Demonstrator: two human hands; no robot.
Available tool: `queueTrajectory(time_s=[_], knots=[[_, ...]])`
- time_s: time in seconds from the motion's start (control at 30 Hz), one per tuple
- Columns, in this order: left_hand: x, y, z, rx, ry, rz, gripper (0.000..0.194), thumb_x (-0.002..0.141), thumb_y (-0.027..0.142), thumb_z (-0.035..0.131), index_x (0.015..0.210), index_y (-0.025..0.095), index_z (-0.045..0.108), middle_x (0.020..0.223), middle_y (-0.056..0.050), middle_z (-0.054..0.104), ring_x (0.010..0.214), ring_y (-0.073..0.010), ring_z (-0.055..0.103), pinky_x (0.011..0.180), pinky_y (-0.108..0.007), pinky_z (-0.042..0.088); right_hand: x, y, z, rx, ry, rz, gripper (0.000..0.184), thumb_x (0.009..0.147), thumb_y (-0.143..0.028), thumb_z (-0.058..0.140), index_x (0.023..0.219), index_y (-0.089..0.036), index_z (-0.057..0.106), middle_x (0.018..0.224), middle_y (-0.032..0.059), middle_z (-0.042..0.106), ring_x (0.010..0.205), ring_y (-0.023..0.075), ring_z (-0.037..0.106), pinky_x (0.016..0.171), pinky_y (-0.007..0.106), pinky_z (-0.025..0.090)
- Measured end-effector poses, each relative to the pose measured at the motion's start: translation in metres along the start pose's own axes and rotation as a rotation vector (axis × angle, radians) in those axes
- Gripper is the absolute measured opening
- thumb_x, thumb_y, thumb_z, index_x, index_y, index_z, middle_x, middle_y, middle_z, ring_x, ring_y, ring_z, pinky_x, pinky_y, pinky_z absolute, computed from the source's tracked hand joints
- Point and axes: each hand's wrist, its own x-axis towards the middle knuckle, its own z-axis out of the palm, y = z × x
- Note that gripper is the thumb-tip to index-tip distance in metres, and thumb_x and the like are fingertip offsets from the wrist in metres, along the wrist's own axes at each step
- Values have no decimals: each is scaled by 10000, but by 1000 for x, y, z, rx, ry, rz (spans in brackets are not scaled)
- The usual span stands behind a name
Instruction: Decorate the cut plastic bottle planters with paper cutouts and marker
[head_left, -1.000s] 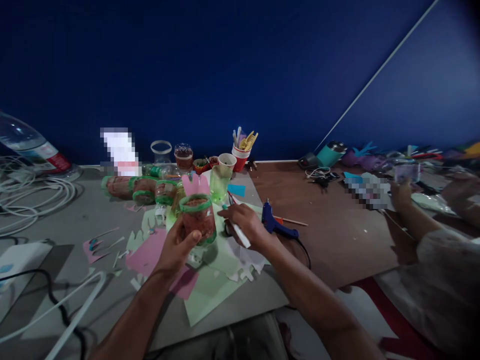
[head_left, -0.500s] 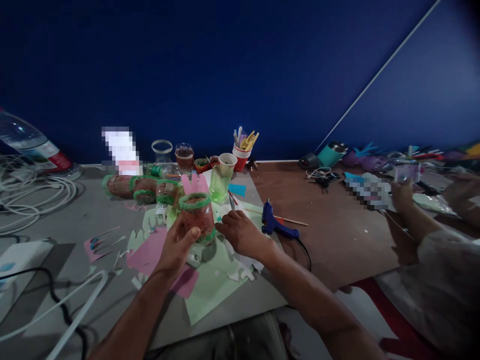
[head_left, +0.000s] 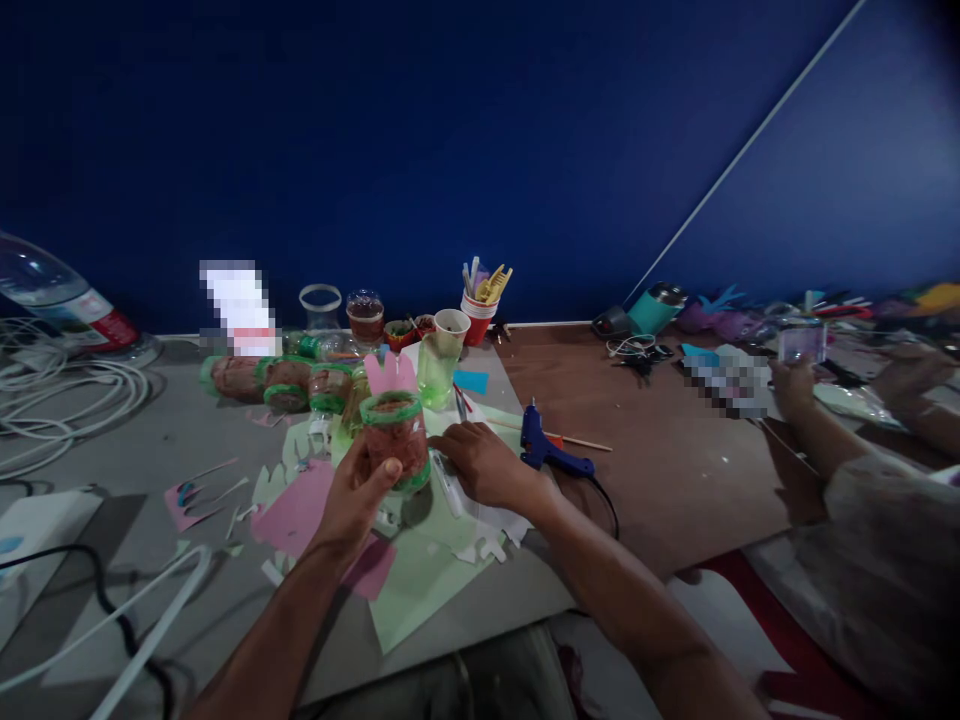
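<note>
My left hand (head_left: 367, 485) is closed around a clear plastic cup (head_left: 395, 440) with a brown wrapping and green bands at its rim and base. Strips of pink paper (head_left: 390, 373) stand up behind its rim; whether they are fixed to it I cannot tell. To the right of the cup, my right hand (head_left: 484, 462) is low over the papers, back upward, its fingers stretched toward the cup's side. Its fingertips are partly hidden, and nothing shows in them. A slim white pen-like tool (head_left: 448, 487) lies just below it. Metal blades (head_left: 460, 403) show beyond the knuckles.
A blue glue gun (head_left: 551, 447) and a thin wooden stick (head_left: 589, 442) lie to the right. Brown-and-green wrapped bottle sections (head_left: 285, 385) stretch across the back left. Pink paper (head_left: 300, 510) and green paper (head_left: 420, 580) cover the middle. A co-worker's hand (head_left: 795, 385) holds something at far right.
My right hand has shifted slightly up with its fingers reaching further left, and the white pen-like tool below it now shows. The left hand keeps its hold on the cup. The view has shifted slightly.
</note>
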Motion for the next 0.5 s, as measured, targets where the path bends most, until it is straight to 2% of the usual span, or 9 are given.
queueTrajectory(time_s=[0.13, 0.23, 0.3, 0.4, 0.47, 0.5], knots=[[1, -2, -1, -10, -20, 18, 447, 688, 381, 727, 1075, 189, 614, 1078, -83, 663, 1029, -240, 597, 902, -344, 464, 4, 4, -10, 124, 100, 101, 464, 738, -47, 475, 1182, -136, 575, 959, 93, 659, 907, 213, 562, 837, 317, 384], [1, -4, -2, -6, -34, 23, 432, 700, 379, 716, 1074, 188, 617, 1066, -81, 667, 1010, -231, 603, 875, -323, 470, 2, 2, -25, 215, 189, 198, 416, 759, -40, 443, 1115, -147, 631, 894, 71, 692, 851, 194, 598, 802, 290, 410], [0, -4, -3, -8, -44, 24, 435, 703, 379, 714, 1081, 189, 614, 1071, -77, 666, 1014, -227, 600, 872, -315, 465, -3, 1, -37, 253, 222, 236, 396, 782, -53, 428, 1095, -164, 644, 941, 66, 698, 844, 179, 611, 776, 271, 424], [0, -6, -4, -18, -45, 21, 485, 688, 389, 723, 1114, 193, 600, 1128, -82, 649, 1054, -242, 583, 888, -329, 454, -16, 5, -55, 257, 203, 345, 298, 847, -199, 477, 1095, -196, 643, 944, 55, 700, 820, 179, 625, 737, 269, 439], [0, -7, -4, -10, -33, 17, 489, 672, 399, 732, 1096, 188, 609, 1108, -83, 657, 1034, -247, 590, 867, -330, 462, -30, 15, -62, 238, 143, 433, 329, 843, -323, 535, 1134, -195, 622, 884, 52, 696, 781, 185, 627, 723, 281, 446], [0, -7, -4, -6, -30, 14, 479, 670, 401, 733, 1082, 188, 615, 1084, -81, 665, 1010, -243, 599, 852, -326, 467, -38, 22, -63, 224, 117, 441, 353, 838, -332, 546, 1154, -189, 608, 929, 62, 686, 806, 186, 626, 740, 285, 448]])
